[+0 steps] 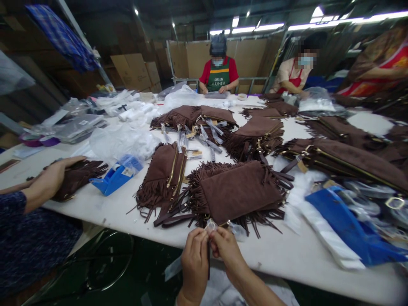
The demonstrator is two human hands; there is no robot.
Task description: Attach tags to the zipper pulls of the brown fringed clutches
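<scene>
At the table's near edge, my left hand (196, 257) and my right hand (227, 250) are close together, fingers pinched on a small piece of clear plastic wrap (210, 226). A narrow dark strap (208, 261) hangs down between them, partly hidden by my fingers. Just beyond lies a brown fringed suede bag (242, 191), flat, with another piece of clear plastic (237, 231) by its front edge. To its left rests a second brown fringed bag (162, 174) with gold zippers and a wrist strap.
A blue tape dispenser (116, 175) stands left; a larger blue holder (353, 229) sits right beside folded white sheets (331, 238). More brown bags (347, 161) cover the right side. A neighbour's hand (52, 178) holds a brown bag at left. Co-workers sit across the table (280, 255).
</scene>
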